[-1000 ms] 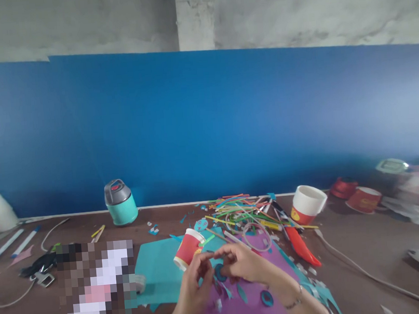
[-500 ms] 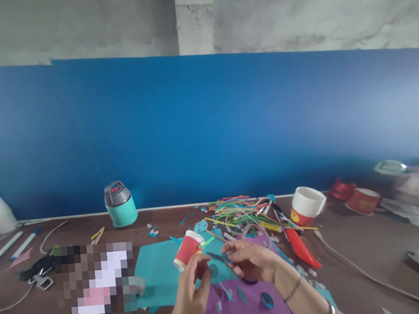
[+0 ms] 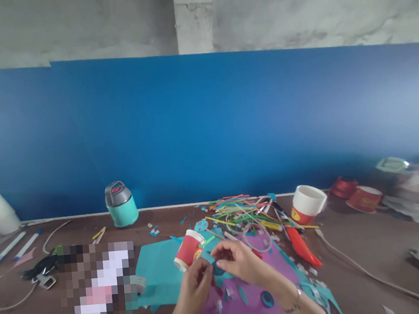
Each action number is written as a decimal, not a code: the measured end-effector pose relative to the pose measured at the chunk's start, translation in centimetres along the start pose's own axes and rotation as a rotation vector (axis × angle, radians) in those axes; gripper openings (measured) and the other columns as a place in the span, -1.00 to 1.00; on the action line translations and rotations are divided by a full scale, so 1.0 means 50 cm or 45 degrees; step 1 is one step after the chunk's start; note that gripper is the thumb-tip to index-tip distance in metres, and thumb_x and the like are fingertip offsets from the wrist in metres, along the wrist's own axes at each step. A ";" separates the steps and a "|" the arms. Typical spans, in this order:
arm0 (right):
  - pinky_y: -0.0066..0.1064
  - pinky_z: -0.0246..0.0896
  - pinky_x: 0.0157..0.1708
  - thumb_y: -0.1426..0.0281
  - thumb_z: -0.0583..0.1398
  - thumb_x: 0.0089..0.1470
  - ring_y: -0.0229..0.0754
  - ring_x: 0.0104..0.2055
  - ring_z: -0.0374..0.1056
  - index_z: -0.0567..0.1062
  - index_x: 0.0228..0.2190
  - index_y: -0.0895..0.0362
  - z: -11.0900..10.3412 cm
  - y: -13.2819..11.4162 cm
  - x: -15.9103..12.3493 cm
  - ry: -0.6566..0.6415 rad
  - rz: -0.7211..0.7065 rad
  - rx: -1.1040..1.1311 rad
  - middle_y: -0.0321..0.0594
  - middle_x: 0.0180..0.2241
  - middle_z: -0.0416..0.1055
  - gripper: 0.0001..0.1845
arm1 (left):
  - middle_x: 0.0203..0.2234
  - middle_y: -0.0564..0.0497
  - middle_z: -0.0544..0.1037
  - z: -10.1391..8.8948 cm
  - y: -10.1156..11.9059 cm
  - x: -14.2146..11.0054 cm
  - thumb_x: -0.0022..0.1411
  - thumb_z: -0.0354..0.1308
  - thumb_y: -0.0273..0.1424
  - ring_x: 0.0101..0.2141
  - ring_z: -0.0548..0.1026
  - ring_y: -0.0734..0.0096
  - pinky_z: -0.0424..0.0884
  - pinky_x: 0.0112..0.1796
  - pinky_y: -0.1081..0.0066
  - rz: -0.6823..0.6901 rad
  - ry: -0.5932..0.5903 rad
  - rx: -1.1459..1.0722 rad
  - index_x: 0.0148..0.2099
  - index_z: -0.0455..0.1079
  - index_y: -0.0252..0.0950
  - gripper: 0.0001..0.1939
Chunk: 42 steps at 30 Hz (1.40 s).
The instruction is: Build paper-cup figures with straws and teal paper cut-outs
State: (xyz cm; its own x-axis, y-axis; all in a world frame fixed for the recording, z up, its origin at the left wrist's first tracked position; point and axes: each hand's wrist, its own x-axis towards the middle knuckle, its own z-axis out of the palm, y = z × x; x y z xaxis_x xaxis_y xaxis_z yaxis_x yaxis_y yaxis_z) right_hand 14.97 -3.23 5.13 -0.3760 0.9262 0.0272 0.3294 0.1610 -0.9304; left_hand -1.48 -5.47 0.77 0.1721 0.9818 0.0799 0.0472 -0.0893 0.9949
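Note:
My left hand [image 3: 194, 281] and my right hand [image 3: 235, 261] meet above the purple paper sheet [image 3: 258, 313]. Both have their fingertips closed on a small teal paper piece [image 3: 207, 257], partly hidden by the fingers. Under my right fingers shows a dark teal round piece [image 3: 219, 271]; whether it is held I cannot tell. A red and white paper cup [image 3: 189, 249] lies tilted just beyond my left hand, on a teal sheet [image 3: 156, 267]. A teal ring [image 3: 267, 298] and a leaf-shaped teal cutout [image 3: 242, 294] rest on the purple sheet, below my right hand.
Colourful thin sticks [image 3: 242, 210] are heaped behind the hands. To the right stand a white and red mug [image 3: 307, 205] and an orange-red object [image 3: 304, 248]. A turquoise container [image 3: 122, 207] is at the back left. Paper scraps and a white cable [image 3: 371, 275] lie on the brown table.
Half a second ago my hands were apart, with my right hand holding a dark thin piece. Now they are together again, and a teal paper piece shows between the fingertips.

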 end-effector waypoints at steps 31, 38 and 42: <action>-0.46 0.15 -0.41 0.63 0.02 0.00 -0.15 -0.32 0.47 0.50 -0.22 0.14 0.010 -0.009 -0.019 -0.200 -0.008 -1.114 -0.14 -0.31 0.57 -0.62 | -0.81 0.22 0.26 -0.006 0.003 -0.003 0.08 0.11 0.06 -0.77 0.21 0.59 0.12 -0.70 0.57 -0.053 -0.047 -0.217 -0.41 0.20 -0.24 -0.55; -0.45 0.15 -0.36 0.43 0.02 0.13 -0.11 -0.22 0.48 0.51 -0.23 0.05 -0.025 -0.017 -0.009 0.071 0.194 -1.184 -0.18 -0.28 0.57 -0.72 | -0.82 0.19 0.31 -0.008 -0.001 -0.008 0.14 0.11 -0.10 -0.77 0.23 0.59 0.12 -0.68 0.58 -0.068 -0.089 -0.278 -0.46 0.15 -0.24 -0.65; -0.39 0.16 -0.34 0.41 0.02 0.11 -0.04 -0.20 0.46 0.53 -0.35 0.10 -0.095 -0.009 -0.008 0.334 0.405 -1.317 -0.12 -0.30 0.56 -0.73 | -0.60 0.06 0.50 -0.002 -0.006 -0.001 0.01 0.17 -0.26 -0.78 0.27 0.65 0.11 -0.72 0.59 -0.080 -0.122 -0.406 -0.54 0.09 -0.25 -0.69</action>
State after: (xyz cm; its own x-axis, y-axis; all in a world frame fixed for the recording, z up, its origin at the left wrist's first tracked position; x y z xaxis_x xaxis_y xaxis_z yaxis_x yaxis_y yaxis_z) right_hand 19.08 -2.06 7.28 0.0079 0.9995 0.0317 0.9873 -0.0027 -0.1590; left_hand -1.61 -5.46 0.47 0.2708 0.9623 0.0270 -0.2472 0.0424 0.9680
